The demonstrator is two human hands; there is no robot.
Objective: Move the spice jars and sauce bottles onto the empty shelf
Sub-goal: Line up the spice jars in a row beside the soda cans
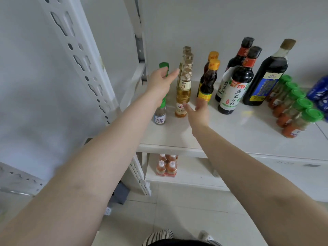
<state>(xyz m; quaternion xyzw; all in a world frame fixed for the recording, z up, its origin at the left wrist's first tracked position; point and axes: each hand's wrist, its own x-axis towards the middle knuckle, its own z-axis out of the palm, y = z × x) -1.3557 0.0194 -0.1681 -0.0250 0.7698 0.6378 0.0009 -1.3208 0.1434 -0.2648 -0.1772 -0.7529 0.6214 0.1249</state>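
Observation:
The white shelf point(230, 137) carries a front green-capped spice jar point(160, 116) with a white label and a second green-capped jar point(163, 66) behind it. My left hand point(162, 82) reaches over the front jar. Its fingers touch the rear jar's cap and the thumb sticks out to the right. A row of gold-capped amber bottles point(184, 86) stands next to them. My right hand point(198, 110) hovers with spread fingers by the base of the front amber bottle and holds nothing. Two orange-capped dark bottles point(208, 82), soy sauce bottles point(232, 89) and a tall dark bottle point(264, 75) stand further right.
A row of green-capped, red-labelled jars point(292, 110) lines the shelf's right part, with a blue packet point(319, 93) at the edge of view. Orange drink bottles point(166, 166) sit on the lower shelf. A perforated white upright point(79, 55) rises on the left.

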